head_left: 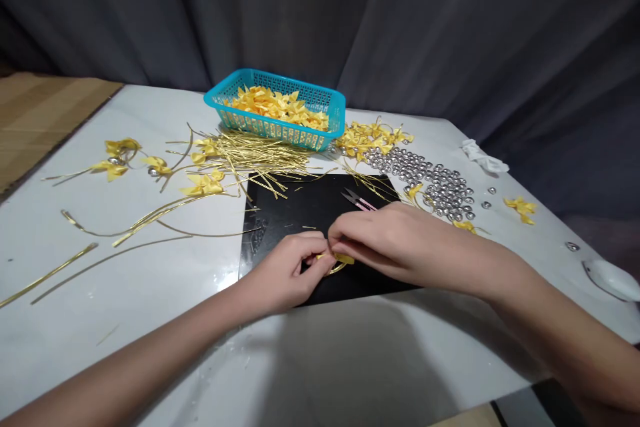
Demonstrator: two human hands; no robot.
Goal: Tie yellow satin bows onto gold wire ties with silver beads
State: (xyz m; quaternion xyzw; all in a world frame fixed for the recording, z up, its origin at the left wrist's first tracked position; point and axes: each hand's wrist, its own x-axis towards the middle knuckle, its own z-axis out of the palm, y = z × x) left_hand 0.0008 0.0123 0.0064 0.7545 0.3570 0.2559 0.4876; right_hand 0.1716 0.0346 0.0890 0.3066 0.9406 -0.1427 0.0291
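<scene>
Over the black mat (285,213) my two hands meet, fingers pinched together. My left hand (295,267) is closed on a yellow ribbon flower (344,258) that has a loop of gold wire (338,269) beneath it. My right hand (385,237) comes in from the right, its fingertips closed at the same flower; the exact grip is hidden behind the fingers. Just beyond my right hand lie small thread snips (358,200) with pink handles, partly covered by it.
A blue basket (275,123) of yellow ribbon flowers stands at the back. Gold wires (260,157) lie before it and to the left, among finished-looking flowers (205,182). Silver beads (430,180) spread on the right, with a white dish (613,279) near the right edge.
</scene>
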